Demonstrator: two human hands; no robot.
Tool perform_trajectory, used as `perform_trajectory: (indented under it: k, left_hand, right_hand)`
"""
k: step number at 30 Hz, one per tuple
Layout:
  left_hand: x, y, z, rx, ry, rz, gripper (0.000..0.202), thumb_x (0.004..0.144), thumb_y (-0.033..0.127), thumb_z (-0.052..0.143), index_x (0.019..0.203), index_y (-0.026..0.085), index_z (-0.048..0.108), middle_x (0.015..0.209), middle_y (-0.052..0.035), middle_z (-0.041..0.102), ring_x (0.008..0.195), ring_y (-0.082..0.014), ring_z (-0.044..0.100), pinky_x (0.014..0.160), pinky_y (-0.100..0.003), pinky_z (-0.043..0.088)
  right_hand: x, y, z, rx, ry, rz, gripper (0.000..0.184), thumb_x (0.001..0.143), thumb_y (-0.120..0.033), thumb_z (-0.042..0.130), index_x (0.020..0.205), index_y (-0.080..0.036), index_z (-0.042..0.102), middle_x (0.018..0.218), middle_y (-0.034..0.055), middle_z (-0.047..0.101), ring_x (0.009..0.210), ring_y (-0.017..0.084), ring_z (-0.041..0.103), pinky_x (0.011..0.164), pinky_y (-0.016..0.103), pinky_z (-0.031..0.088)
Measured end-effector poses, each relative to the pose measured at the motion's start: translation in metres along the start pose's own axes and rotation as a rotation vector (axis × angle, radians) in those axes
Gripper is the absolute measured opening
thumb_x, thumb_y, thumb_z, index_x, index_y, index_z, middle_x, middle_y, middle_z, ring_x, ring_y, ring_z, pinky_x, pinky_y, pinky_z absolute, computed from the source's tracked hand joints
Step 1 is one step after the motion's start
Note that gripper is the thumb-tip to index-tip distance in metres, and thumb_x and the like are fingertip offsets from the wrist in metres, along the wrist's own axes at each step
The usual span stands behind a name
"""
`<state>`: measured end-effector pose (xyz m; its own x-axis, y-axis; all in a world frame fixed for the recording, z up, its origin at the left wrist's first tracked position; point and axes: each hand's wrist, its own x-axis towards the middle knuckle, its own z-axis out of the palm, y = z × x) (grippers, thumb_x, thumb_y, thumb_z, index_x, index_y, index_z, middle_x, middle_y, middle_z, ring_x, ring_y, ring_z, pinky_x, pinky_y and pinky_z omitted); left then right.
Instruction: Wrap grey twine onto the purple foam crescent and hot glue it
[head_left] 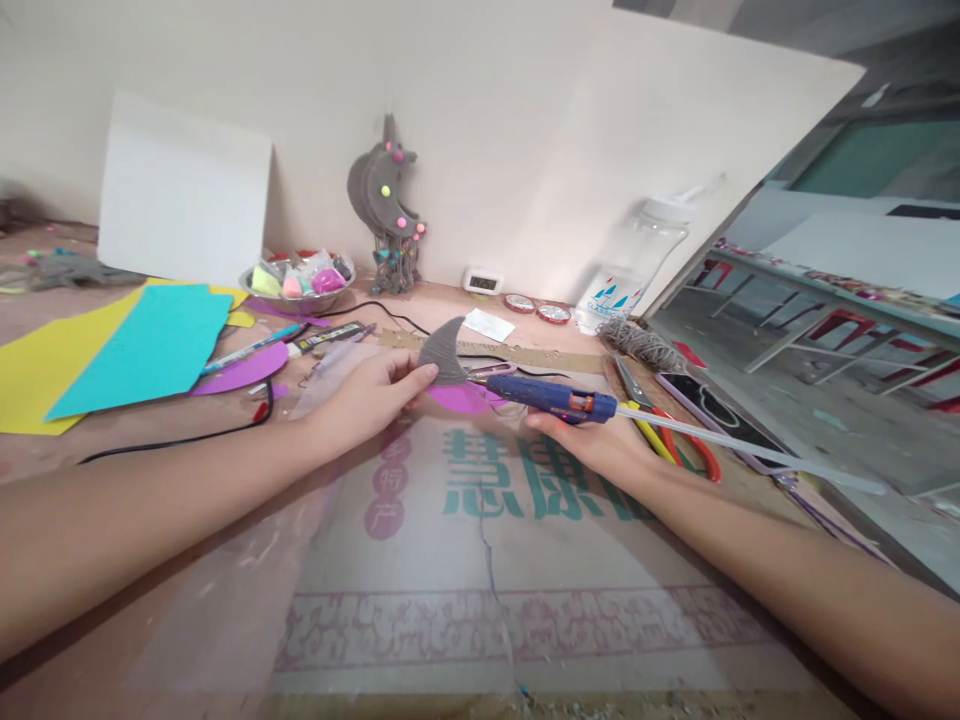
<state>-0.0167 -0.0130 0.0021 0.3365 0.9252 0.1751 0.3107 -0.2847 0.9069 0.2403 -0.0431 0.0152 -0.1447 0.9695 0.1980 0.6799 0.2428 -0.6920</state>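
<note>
My left hand (379, 395) pinches a small grey yarn-covered piece (444, 352) with a curved, pointed tip, held up over the work surface. In my right hand (592, 435) is a blue hot glue gun (551, 396). Its nozzle points left and is at the lower right edge of the grey piece; whether it touches, I cannot tell. A long translucent glue stick (750, 447) sticks out of the gun's back. Behind and below the grey piece lies a purple cut-out (457, 400), partly hidden. A grey strand (491, 570) runs down the printed plastic sheet (405, 560) on the table.
Right: scissors (624, 380), orange-and-yellow-handled tool (679, 440), phone (720, 415), grey yarn (641, 343), clear bottle (634, 265). Left: blue sheet (146, 350), yellow sheet (45, 360), utility knife (326, 338), metal bowl (296, 295). A decorated grey moon (367, 190) stands against the white board (510, 130).
</note>
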Motion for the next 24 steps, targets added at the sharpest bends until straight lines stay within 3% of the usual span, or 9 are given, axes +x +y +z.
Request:
perform_trajectory:
  k: [7, 14, 24]
  left_hand:
    - [-0.001, 0.005, 0.000, 0.030, 0.008, -0.023, 0.033, 0.089, 0.041, 0.046, 0.065, 0.019, 0.043, 0.057, 0.0053, 0.043, 0.047, -0.0079, 0.041, 0.043, -0.020, 0.033]
    - [-0.004, 0.011, -0.001, 0.088, 0.021, -0.024, 0.032, 0.089, 0.039, 0.045, 0.065, 0.018, 0.045, 0.058, 0.0041, 0.047, 0.050, -0.0088, 0.043, 0.047, -0.020, 0.035]
    - [-0.003, 0.009, 0.000, -0.009, -0.015, -0.050, 0.033, 0.088, 0.041, 0.047, 0.066, 0.018, 0.045, 0.057, 0.0046, 0.047, 0.047, -0.0078, 0.040, 0.045, -0.020, 0.032]
  right_hand:
    - [0.001, -0.006, 0.002, 0.143, -0.020, -0.021, 0.019, 0.068, -0.037, 0.069, 0.070, -0.020, 0.060, 0.073, 0.0001, 0.066, 0.070, 0.016, 0.062, 0.069, 0.029, 0.051]
    - [0.000, -0.010, 0.001, 0.098, -0.029, -0.025, 0.020, 0.069, -0.038, 0.069, 0.075, -0.021, 0.061, 0.070, 0.0000, 0.066, 0.065, 0.017, 0.062, 0.062, 0.028, 0.051]
    - [-0.001, -0.010, 0.001, 0.026, -0.016, -0.028, 0.018, 0.072, -0.039, 0.068, 0.077, -0.023, 0.062, 0.074, -0.0001, 0.069, 0.068, 0.018, 0.064, 0.063, 0.028, 0.052]
